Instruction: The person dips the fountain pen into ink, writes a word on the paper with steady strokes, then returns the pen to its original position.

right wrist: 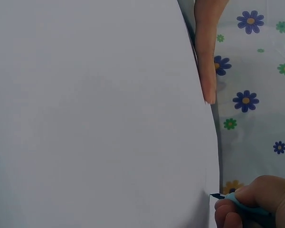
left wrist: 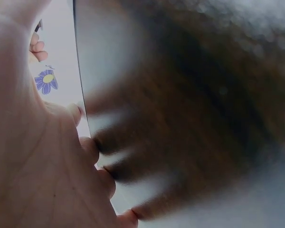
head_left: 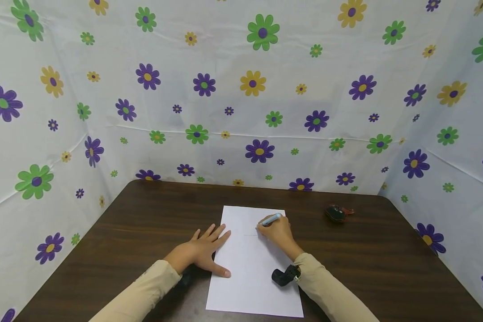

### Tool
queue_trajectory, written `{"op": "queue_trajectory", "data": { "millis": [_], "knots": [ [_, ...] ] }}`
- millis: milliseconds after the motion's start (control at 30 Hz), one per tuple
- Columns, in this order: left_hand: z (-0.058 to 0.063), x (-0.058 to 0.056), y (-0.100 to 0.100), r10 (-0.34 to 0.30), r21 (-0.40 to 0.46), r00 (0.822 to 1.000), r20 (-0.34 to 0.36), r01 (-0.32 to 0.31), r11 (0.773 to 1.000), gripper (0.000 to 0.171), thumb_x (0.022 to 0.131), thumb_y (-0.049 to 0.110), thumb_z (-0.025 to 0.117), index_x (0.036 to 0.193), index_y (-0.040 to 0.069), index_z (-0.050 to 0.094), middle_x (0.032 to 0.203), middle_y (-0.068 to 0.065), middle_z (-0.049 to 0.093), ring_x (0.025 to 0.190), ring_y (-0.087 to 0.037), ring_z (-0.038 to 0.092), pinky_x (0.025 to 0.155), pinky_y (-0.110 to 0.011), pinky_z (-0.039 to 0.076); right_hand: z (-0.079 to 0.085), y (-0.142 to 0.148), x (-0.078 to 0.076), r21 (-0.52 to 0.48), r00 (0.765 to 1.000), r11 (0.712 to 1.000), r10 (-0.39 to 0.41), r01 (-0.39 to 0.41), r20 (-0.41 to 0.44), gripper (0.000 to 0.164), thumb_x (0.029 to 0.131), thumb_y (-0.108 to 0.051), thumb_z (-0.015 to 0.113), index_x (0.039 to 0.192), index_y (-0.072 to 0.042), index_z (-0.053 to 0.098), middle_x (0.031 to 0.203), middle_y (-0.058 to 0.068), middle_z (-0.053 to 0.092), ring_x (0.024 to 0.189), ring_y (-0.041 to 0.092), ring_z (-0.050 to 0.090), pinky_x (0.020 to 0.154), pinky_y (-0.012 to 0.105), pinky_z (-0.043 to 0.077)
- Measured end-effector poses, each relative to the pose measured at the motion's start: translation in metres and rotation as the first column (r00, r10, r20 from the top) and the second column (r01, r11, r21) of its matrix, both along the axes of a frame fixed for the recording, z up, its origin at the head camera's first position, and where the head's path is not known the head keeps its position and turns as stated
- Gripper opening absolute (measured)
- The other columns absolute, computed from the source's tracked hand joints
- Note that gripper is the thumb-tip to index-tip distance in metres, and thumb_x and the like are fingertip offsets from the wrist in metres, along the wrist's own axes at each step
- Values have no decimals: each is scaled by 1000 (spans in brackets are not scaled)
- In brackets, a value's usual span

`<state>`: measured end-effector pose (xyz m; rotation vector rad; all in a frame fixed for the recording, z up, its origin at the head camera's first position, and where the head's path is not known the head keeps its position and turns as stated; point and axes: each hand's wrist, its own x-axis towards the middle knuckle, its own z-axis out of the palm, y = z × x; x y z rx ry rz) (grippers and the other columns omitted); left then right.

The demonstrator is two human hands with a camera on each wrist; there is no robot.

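Observation:
A white sheet of paper [head_left: 249, 277] lies on the dark wooden table, with a thin short line drawn across its upper part. My right hand [head_left: 279, 231] pinches a light blue pen [head_left: 271, 219] near the paper's upper right, its tip at the right end of that line. In the right wrist view the pen's dark tip meets the sheet, beside the thumb and curled fingers. Spread flat, my left hand [head_left: 203, 251] rests along the paper's left edge, fingers straight and thumb on the sheet. The left wrist view shows its palm [left wrist: 42, 156] close up.
A small dark, shiny object with a reddish end [head_left: 337, 213] lies at the table's back right. Flower-printed white cloth [head_left: 225, 103] hangs behind the table [head_left: 124, 241] and along both sides. A black device [head_left: 283, 276] is strapped to the right wrist.

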<state>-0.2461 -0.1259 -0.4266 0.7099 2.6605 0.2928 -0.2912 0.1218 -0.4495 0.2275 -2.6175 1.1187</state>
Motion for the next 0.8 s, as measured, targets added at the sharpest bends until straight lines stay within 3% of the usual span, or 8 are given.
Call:
{"op": "queue_trajectory", "data": {
  "millis": [300, 800],
  "knots": [
    [-3, -3, -1, 3, -5, 1000, -3, -3, 1000, 113, 68, 73, 68, 155, 22, 16, 162, -4, 3, 148, -32, 1, 111, -65, 3, 3, -1, 15, 6, 999, 1000, 30, -29, -25, 9, 73, -10, 76, 67, -15, 73, 63, -8, 68, 62, 6, 57, 65, 33, 47],
    [-4, -3, 0, 10, -13, 1000, -9, -10, 1000, 113, 67, 74, 68, 155, 23, 17, 162, -3, 4, 148, -32, 1, 111, -65, 4, 7, -6, 36, 18, 995, 995, 97, -96, -14, 6, 72, -6, 73, 69, -11, 75, 65, -5, 70, 60, 4, 54, 56, 23, 45]
  ]
}}
